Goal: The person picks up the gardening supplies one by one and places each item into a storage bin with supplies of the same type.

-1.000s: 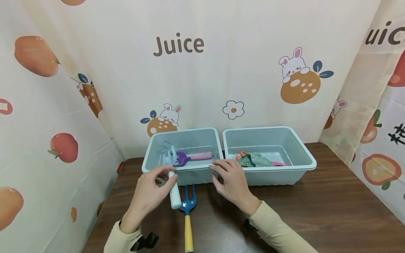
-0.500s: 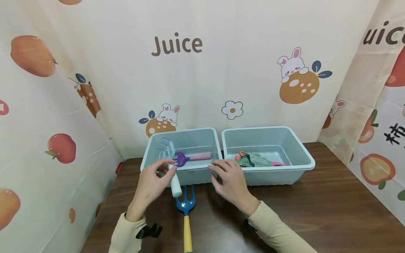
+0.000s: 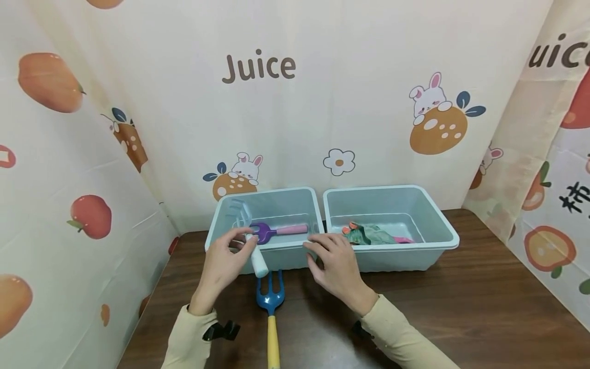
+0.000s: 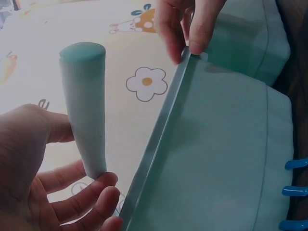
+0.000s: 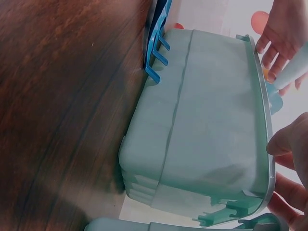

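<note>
The left hand point(image 3: 221, 266) pinches the pale handle of a mint toy rake point(image 3: 251, 246), whose tines hang over the near rim of the left bin point(image 3: 216, 233), above the purple toy shovel point(image 3: 276, 230) lying inside. To set it down well, tip the tines lower and lay it beside that shovel. The right hand point(image 3: 334, 264) rests relaxed fingertips on the same rim, steadying it, while the blue toy fork point(image 3: 272, 307) lies on the table point(image 3: 461, 307) just in front.
</note>
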Demonstrator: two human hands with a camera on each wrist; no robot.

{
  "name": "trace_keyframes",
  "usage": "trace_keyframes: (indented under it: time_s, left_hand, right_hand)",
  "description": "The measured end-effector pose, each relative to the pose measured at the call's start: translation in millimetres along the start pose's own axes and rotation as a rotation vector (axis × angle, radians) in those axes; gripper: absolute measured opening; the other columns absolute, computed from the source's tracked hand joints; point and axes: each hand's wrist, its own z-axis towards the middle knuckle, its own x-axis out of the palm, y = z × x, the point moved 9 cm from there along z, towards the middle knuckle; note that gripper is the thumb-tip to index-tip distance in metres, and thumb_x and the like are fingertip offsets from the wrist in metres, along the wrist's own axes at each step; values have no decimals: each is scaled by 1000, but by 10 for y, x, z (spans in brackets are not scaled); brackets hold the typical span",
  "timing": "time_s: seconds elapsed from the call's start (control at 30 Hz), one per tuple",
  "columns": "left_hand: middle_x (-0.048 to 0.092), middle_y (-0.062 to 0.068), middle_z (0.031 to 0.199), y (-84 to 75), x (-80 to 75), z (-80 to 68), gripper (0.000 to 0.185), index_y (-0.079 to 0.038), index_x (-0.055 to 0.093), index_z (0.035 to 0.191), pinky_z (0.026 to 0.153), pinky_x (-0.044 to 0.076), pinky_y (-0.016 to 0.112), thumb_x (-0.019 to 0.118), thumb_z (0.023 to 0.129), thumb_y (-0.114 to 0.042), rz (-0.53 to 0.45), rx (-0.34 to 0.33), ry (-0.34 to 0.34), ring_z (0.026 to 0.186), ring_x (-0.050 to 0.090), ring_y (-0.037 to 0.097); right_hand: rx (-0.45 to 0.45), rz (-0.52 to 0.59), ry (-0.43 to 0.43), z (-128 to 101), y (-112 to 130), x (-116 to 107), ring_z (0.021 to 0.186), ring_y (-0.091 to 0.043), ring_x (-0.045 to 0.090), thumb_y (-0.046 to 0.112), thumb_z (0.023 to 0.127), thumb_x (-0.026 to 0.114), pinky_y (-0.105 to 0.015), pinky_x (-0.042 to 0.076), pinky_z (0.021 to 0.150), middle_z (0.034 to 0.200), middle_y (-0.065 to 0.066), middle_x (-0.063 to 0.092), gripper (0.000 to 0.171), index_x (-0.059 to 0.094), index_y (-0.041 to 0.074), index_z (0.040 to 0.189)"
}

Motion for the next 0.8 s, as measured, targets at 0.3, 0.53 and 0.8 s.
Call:
trace_keyframes:
  time_s: [0.3, 0.53, 0.8]
  left_hand:
    - [77, 10, 112, 21, 38, 142, 42, -18, 75, 130, 80, 54, 35, 71, 100, -48, 58, -41, 17, 97, 72, 25]
    - [79, 12, 119, 53, 65, 199, 51, -20, 74, 134, 76, 52, 34, 67, 100, -57, 160, -85, 28, 98, 72, 27]
    - [80, 12, 121, 64, 103, 277, 56, -19, 74, 136, 63, 45, 30, 65, 99, -61, 222, -121, 12, 94, 71, 28]
  right_hand:
    - [0, 8, -15, 1, 3, -7, 108, -28, 69, 15, 88, 84, -49, 55, 97, 116, -3, 78, 23, 83, 16, 111]
    - [-18, 6, -36, -2, 12, -4, 107, -27, 68, 16, 86, 86, -49, 55, 95, 115, -3, 77, 24, 82, 15, 110]
    - [-13, 1, -40, -8, 1, -7, 106, -27, 68, 15, 85, 87, -48, 55, 94, 114, -3, 77, 24, 82, 15, 109]
